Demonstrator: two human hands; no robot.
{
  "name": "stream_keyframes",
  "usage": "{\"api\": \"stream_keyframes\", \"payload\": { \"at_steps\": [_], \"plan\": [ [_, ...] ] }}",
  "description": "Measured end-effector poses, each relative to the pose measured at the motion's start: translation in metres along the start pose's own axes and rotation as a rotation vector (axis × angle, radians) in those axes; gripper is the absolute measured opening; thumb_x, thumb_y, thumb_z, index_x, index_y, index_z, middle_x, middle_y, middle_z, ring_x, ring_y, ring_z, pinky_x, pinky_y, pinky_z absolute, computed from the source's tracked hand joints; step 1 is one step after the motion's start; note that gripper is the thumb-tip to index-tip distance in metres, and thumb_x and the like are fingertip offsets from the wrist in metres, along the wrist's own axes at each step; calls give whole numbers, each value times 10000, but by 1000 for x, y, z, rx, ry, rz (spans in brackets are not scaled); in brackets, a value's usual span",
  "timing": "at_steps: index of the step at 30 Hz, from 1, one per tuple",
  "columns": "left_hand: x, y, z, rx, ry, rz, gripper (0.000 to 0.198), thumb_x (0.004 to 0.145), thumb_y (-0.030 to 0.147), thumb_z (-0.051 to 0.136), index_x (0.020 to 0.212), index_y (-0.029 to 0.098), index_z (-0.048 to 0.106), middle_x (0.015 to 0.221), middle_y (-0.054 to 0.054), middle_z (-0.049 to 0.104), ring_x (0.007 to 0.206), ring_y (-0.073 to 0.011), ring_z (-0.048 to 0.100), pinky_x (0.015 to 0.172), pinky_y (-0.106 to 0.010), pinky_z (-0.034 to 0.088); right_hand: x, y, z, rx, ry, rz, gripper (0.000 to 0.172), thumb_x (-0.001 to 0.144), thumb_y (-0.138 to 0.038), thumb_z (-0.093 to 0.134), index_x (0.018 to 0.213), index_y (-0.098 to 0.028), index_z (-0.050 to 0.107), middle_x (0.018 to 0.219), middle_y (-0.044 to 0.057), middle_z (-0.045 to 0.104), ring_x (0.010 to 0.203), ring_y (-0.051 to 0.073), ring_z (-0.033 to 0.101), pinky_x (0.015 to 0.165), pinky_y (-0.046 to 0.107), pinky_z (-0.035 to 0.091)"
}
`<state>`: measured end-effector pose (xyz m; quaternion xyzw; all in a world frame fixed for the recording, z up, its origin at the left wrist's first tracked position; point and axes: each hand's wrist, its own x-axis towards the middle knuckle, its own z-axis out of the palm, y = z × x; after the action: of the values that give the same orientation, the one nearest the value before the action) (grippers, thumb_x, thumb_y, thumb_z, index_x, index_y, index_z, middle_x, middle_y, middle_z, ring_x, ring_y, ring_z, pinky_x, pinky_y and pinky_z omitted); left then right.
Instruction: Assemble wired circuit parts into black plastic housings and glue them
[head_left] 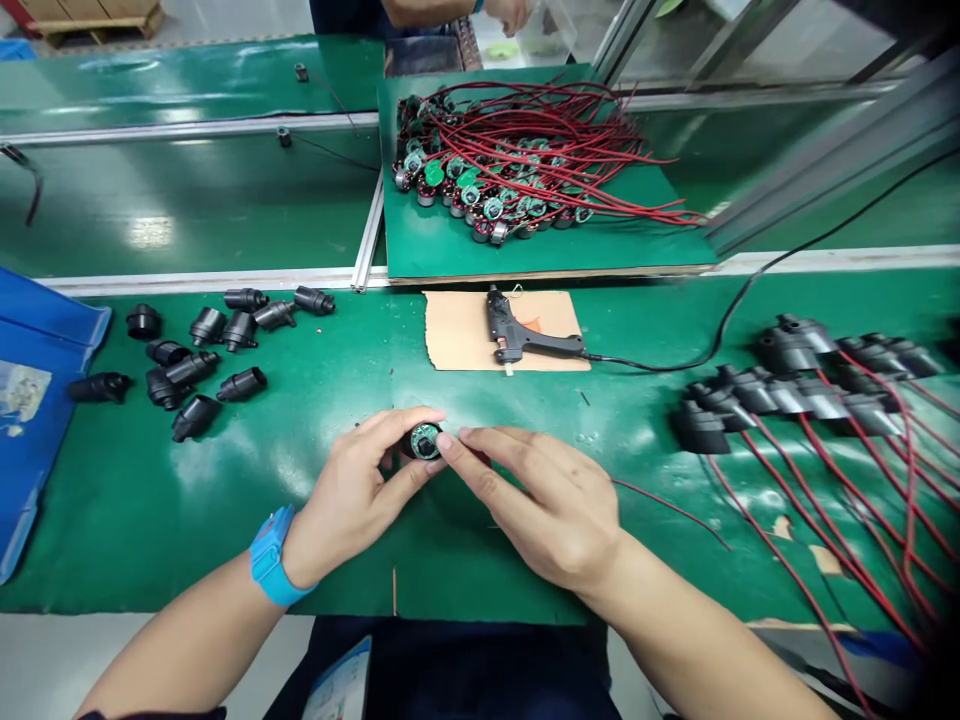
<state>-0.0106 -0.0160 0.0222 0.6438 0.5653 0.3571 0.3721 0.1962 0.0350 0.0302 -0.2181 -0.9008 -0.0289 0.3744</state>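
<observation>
My left hand (349, 490), with a blue wrist strap (274, 556), is closed around a small black plastic housing (409, 440). The housing's open end faces up and shows a round green circuit board (425, 441) inside. My right hand (551, 495) reaches in from the right, its fingertips pinched at the rim beside the board. Dark red wire shows between those fingers, and a red wire (675, 503) trails out to the right past the hand. How far the board sits inside the housing I cannot tell.
A glue gun (536, 338) lies on cardboard (454, 335) beyond my hands. Loose black housings (195, 368) are at left near a blue bin (45, 400). Wired housings (795, 385) stand at right. Boards with red wires (517, 170) pile on a raised panel; a co-worker's hand (510, 12) is behind.
</observation>
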Motion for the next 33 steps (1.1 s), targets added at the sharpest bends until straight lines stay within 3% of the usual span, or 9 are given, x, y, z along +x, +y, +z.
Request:
{"api": "stream_keyframes", "payload": {
  "at_steps": [3,6,10,12,16,21,24,29,33],
  "plan": [
    [1,-4,1,-46,-7,-44,406,968,179,639,1345,331,642,1149,6,721,856,-126,647,793,-250,539,5,-7,-2,-155,-64,-60,229,978,-83,574,1092,-49,770,974,133,790,853,233,706,688,345,560],
    [3,-4,3,-175,-33,-110,452,932,131,638,1345,316,652,1187,-5,713,908,-134,666,860,-266,554,8,-14,-1,-255,-119,-102,221,969,-69,585,1086,-17,765,967,130,795,838,233,712,682,354,539],
    [4,-1,4,-357,-107,-223,451,948,255,636,1399,240,612,1076,-43,730,866,-165,675,776,-284,566,8,-19,1,-287,-170,-103,214,961,-64,597,1093,-1,753,985,132,794,836,234,721,689,360,538],
    [6,-1,5,-356,-81,-254,406,974,315,599,1366,217,637,1022,-49,738,783,-157,644,685,-273,534,7,-18,2,-275,-171,-90,203,949,-51,608,1090,0,745,993,135,793,835,241,724,679,364,539],
    [10,-5,8,-389,16,-272,329,959,287,602,1255,180,697,1032,-60,749,723,-135,602,631,-258,488,4,-13,5,-65,-129,38,226,964,-53,609,1169,-49,705,1011,106,788,848,209,727,765,344,571],
    [11,-5,11,-430,58,-274,343,967,278,606,1294,194,672,1001,-46,744,713,-128,598,619,-250,478,3,-8,7,71,-69,249,285,932,-91,710,1207,-129,645,982,26,788,797,103,727,835,201,565],
    [9,-5,13,-430,54,-275,346,977,267,597,1312,204,651,1096,-60,739,788,-145,643,667,-265,515,3,-12,9,127,-39,261,282,929,-88,709,1192,-153,629,973,0,789,749,89,727,772,180,566],
    [5,-8,13,-484,63,-237,454,984,240,603,1425,203,500,1350,-113,650,1124,-203,670,920,-316,557,3,-22,15,199,-47,265,253,946,-71,674,1175,-160,614,920,-30,780,662,78,700,705,196,563],
    [4,-9,12,-562,59,-276,582,990,238,611,1502,219,335,1349,-134,643,1096,-191,682,881,-297,575,1,-20,15,175,-81,257,286,952,-131,698,1223,-151,608,961,-12,777,734,88,710,746,207,556]
  ]
}}
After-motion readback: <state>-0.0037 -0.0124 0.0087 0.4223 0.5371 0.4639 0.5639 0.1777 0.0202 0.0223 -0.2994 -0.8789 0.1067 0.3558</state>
